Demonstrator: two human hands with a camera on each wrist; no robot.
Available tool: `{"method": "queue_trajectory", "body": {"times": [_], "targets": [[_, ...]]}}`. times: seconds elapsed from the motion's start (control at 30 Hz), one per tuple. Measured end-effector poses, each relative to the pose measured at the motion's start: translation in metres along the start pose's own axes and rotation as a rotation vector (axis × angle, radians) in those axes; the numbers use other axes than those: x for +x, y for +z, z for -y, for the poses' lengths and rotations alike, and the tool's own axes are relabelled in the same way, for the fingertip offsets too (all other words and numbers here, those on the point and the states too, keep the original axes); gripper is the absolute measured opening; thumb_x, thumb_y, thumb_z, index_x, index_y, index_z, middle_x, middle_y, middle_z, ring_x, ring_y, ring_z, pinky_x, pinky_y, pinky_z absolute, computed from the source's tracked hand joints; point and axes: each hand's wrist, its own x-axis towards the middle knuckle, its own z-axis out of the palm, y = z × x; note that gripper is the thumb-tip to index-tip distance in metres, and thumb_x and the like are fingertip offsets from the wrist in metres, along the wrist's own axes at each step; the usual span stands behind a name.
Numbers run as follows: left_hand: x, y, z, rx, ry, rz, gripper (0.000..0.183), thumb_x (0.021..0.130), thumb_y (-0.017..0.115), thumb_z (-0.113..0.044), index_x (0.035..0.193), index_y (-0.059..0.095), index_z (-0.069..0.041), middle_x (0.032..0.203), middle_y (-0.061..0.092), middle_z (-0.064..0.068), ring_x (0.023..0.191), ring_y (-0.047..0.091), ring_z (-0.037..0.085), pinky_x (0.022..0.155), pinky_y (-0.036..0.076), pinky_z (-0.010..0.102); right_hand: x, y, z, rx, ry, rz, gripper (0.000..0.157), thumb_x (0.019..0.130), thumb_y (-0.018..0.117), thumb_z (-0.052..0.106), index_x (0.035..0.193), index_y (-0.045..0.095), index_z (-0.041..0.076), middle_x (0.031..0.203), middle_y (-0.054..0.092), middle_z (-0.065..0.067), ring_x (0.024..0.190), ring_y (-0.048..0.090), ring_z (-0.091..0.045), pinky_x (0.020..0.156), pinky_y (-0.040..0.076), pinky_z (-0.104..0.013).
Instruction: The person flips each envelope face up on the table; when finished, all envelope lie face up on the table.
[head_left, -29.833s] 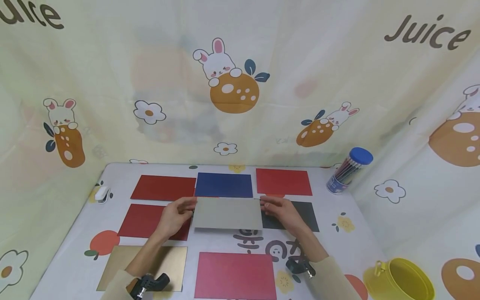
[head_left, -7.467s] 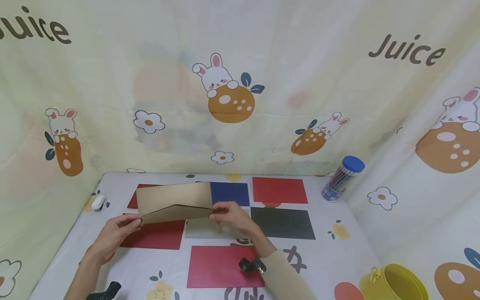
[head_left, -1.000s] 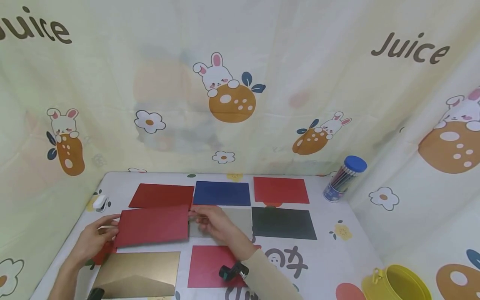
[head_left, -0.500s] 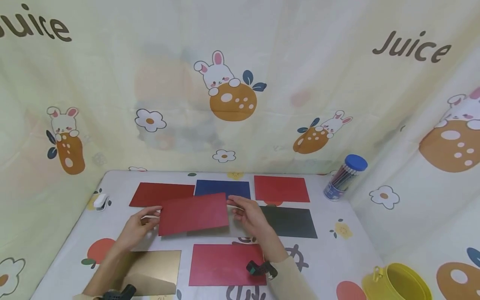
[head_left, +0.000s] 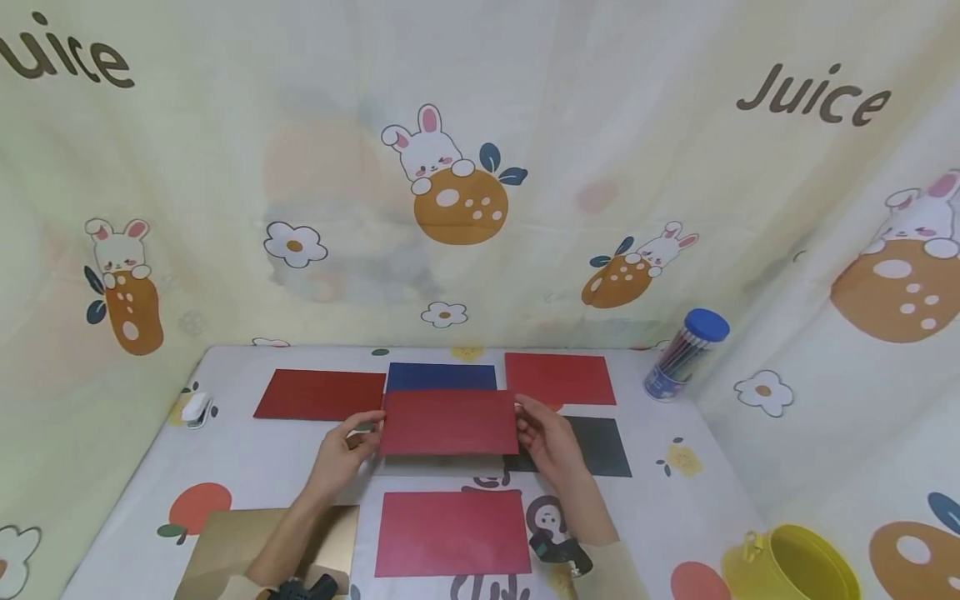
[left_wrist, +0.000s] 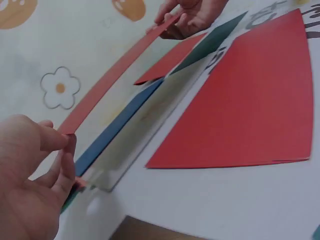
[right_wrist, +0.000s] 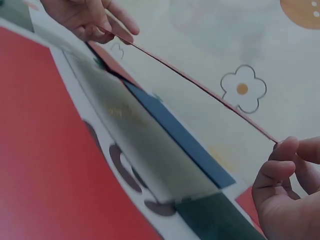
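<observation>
My left hand (head_left: 336,458) and right hand (head_left: 553,446) pinch a dark red envelope (head_left: 450,423) by its two short ends. It is raised over a grey envelope (head_left: 442,466), covering most of it in the head view. Seen from the right wrist, the held envelope (right_wrist: 190,80) is nearly edge-on, with a gap below it to the grey envelope (right_wrist: 135,125). Behind lies a blue envelope (head_left: 442,377), partly covered. A dark green envelope (head_left: 603,446) lies by my right hand. Nearer me are a pinkish-red envelope (head_left: 453,533) and a gold one (head_left: 225,542) under my left forearm.
Another dark red envelope (head_left: 321,395) lies back left, and a bright red one (head_left: 561,379) back right. A small white stapler-like item (head_left: 197,408) sits at the left edge. A blue-lidded jar of pencils (head_left: 684,358) and a yellow bucket (head_left: 746,567) stand right.
Both hands have carried the dark red envelope rightward from the left of the table to over the grey one. The gold envelope, held 7.5 s ago, now lies front left.
</observation>
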Motion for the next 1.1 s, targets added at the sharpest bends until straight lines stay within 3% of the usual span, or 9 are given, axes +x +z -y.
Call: {"method": "queue_trajectory", "body": {"times": [0.13,0.47,0.7,0.93,1.1], "targets": [[-0.0030,0.0081,0.0023,0.033,0.022,-0.003,0.041,0.093,0.069,0.000,0.132,0.064,-0.012,0.137,0.061,0.012,0.110,0.068,0.030,0.077,0.052,0.021,-0.0046,-0.0078,-0.0006,-0.031,-0.014,-0.012,0.051,0.100,0.063,0.020,0.144,0.050,-0.003,0.109,0.066,-0.007,0.085,0.053,-0.014,0.067,0.044,-0.021],[-0.0069,0.0103,0.0003,0.078,0.088,-0.042,0.043,0.090,0.072,0.002,0.129,0.066,-0.014,0.133,0.065,0.008,0.101,0.070,0.028,0.067,0.051,0.022,-0.0057,-0.0096,-0.0033,-0.034,-0.003,-0.008,0.042,0.100,0.062,0.018,0.137,0.055,0.000,0.105,0.063,-0.006,0.084,0.052,-0.013,0.067,0.045,-0.022],[-0.0069,0.0105,0.0002,0.087,0.115,-0.042,0.046,0.088,0.072,0.008,0.129,0.066,-0.012,0.131,0.066,0.009,0.100,0.070,0.028,0.078,0.055,0.021,-0.0055,-0.0050,-0.0043,-0.073,-0.014,-0.009,0.037,0.099,0.063,0.013,0.133,0.054,0.001,0.097,0.060,-0.003,0.078,0.052,-0.011,0.064,0.046,-0.022],[-0.0074,0.0095,0.0004,0.149,0.099,-0.065,0.049,0.086,0.073,0.009,0.129,0.066,-0.013,0.129,0.066,0.007,0.097,0.070,0.021,0.082,0.056,0.022,-0.0079,-0.0057,-0.0060,-0.202,-0.042,-0.009,0.035,0.098,0.065,0.012,0.130,0.055,0.004,0.094,0.057,-0.005,0.078,0.053,-0.013,0.064,0.048,-0.021],[-0.0086,0.0080,0.0006,0.186,0.140,-0.080,0.047,0.085,0.074,0.009,0.127,0.067,-0.011,0.126,0.068,0.007,0.095,0.071,0.020,0.081,0.057,0.024,-0.0082,-0.0047,-0.0058,-0.271,-0.061,-0.008,0.036,0.097,0.067,0.014,0.129,0.056,0.004,0.092,0.057,-0.005,0.078,0.054,-0.014,0.064,0.048,-0.022]]}}
